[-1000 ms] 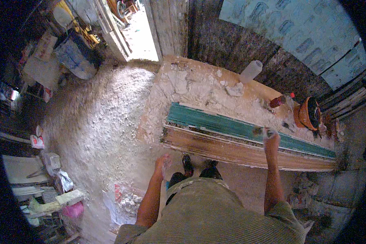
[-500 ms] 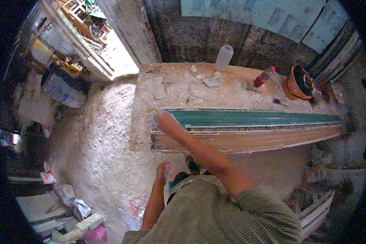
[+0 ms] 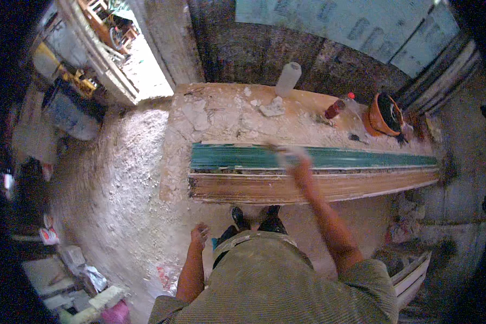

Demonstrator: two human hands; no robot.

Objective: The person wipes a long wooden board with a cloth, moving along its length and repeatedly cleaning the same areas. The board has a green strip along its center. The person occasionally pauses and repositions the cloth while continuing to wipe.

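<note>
We are holding our right hand [image 3: 297,160] above the long green strip [image 3: 227,156], its fingers gripping a small blurred tool [image 3: 274,147] that is pointing up and to the left of them; it is too smeared for us to tell its kind, or whether it is touching the strip. The green strip is lying beneath these fingers, stretching out to both sides of them. Just nearer to us than the fingers, a brown strip [image 3: 243,189] is running alongside the green one, a narrow gap separating the two.

We are letting our left hand [image 3: 201,234] hang low, well apart from both strips and nearer to us than they are. Its fingers are bending slightly, but we cannot tell how wide they are standing. Right of these fingers, our dark shoes [image 3: 238,215] are showing.

Beyond the right fingers, a table [image 3: 321,102] is carrying pale dust and flakes. There, a whitish lump [image 3: 271,108] is lying up and left of the fingers, and a translucent bottle [image 3: 289,79] is standing farther off. To their right and beyond, a dark red container [image 3: 335,109] is resting, with an orange pot [image 3: 376,123] leaning farther right.
</note>
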